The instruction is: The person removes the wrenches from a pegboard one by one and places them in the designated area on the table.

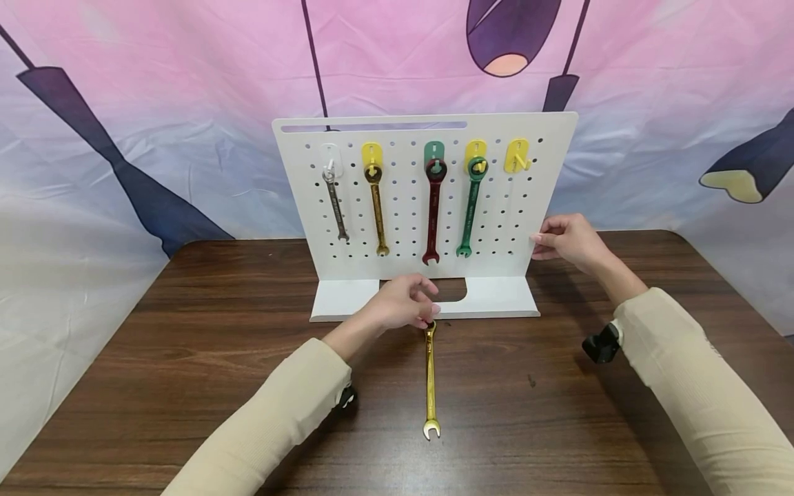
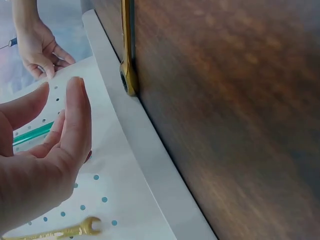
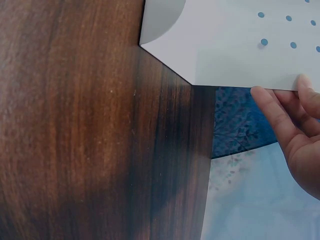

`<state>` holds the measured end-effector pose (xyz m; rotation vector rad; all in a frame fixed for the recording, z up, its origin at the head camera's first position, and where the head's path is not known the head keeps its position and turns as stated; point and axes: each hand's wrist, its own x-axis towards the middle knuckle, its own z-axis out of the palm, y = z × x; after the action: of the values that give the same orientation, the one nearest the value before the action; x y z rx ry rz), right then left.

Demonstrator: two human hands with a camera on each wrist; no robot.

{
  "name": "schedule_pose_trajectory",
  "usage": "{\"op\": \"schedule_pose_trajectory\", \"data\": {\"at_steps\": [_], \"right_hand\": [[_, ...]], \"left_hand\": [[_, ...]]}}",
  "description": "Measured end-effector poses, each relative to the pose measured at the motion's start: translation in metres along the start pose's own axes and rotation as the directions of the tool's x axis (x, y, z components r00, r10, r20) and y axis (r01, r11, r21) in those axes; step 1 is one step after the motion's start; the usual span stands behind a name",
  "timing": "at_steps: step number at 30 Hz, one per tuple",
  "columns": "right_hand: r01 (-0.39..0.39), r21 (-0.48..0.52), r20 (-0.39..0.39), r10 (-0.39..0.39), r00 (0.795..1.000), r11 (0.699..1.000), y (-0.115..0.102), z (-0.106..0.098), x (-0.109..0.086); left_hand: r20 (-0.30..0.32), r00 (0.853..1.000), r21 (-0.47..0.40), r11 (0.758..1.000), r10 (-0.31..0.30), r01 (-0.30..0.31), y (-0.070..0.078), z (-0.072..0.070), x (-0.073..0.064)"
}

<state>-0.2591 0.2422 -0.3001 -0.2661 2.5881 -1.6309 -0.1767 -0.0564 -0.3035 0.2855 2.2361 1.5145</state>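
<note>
A gold combination wrench (image 1: 431,379) lies on the wooden table, its ring end close to the front lip of the white pegboard (image 1: 397,269). Just above that end hovers my left hand (image 1: 406,302). In the left wrist view, its thumb and fingers are apart with nothing between them, and the wrench (image 2: 126,45) lies clear of them. At the board's right edge, my right hand (image 1: 567,241) pinches the panel, thumb in front and fingers at the edge and behind, as the right wrist view shows.
On the board hang a small silver wrench (image 1: 336,207), a gold wrench (image 1: 378,213), a dark red wrench (image 1: 433,213) and a green wrench (image 1: 471,210). A yellow hook (image 1: 516,156) at the right is bare. A patterned cloth (image 1: 217,138) hangs behind the table (image 1: 205,331).
</note>
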Motion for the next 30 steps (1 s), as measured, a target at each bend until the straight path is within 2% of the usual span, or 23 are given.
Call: {"op": "schedule_pose_trajectory", "data": {"at_steps": [9,14,22,30], "right_hand": [[0.009,-0.009,-0.003,-0.009,1.0,1.0,0.001,0.0,0.0],[0.006,0.0,-0.006,-0.006,1.0,1.0,0.001,0.0,0.001],[0.011,-0.012,-0.004,-0.011,1.0,1.0,0.001,0.0,0.001],[0.014,-0.016,-0.008,-0.014,1.0,1.0,0.002,0.0,0.001]], "left_hand": [[-0.039,0.996,0.063,0.995,0.083,-0.081,0.01,-0.001,0.014],[-0.049,0.994,0.072,0.993,0.102,-0.099,0.016,0.0,0.022],[-0.078,0.982,0.105,0.981,0.175,-0.166,0.027,-0.002,0.033],[-0.092,0.979,0.101,0.98,0.181,-0.171,0.04,0.001,0.039]]}}
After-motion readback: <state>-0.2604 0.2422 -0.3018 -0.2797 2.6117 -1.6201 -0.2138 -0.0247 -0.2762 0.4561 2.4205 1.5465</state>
